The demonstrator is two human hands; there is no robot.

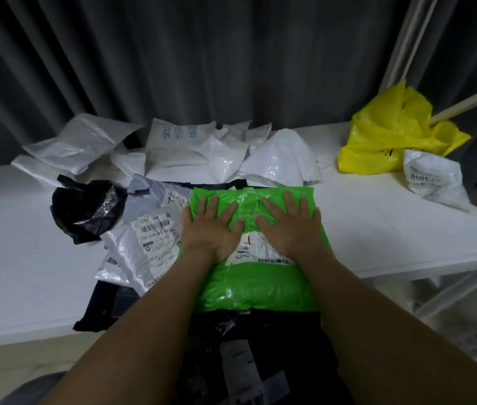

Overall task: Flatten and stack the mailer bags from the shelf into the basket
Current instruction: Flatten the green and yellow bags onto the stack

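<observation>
A bright green mailer bag [257,282] with a white shipping label lies flat at the front middle of the white shelf [392,229]. My left hand [211,226] presses its upper left part with straight, spread fingers. My right hand [288,223] presses the upper right part the same way. Under the green bag lie a white labelled mailer [143,247] and dark mailers [108,311] that hang over the shelf's front edge. The basket is not in view.
Several crumpled white mailers [173,153] are piled at the back of the shelf. A crumpled black bag [85,209] sits at the left. A yellow bag [397,133] and a small white mailer [433,179] lie at the right, before a grey curtain.
</observation>
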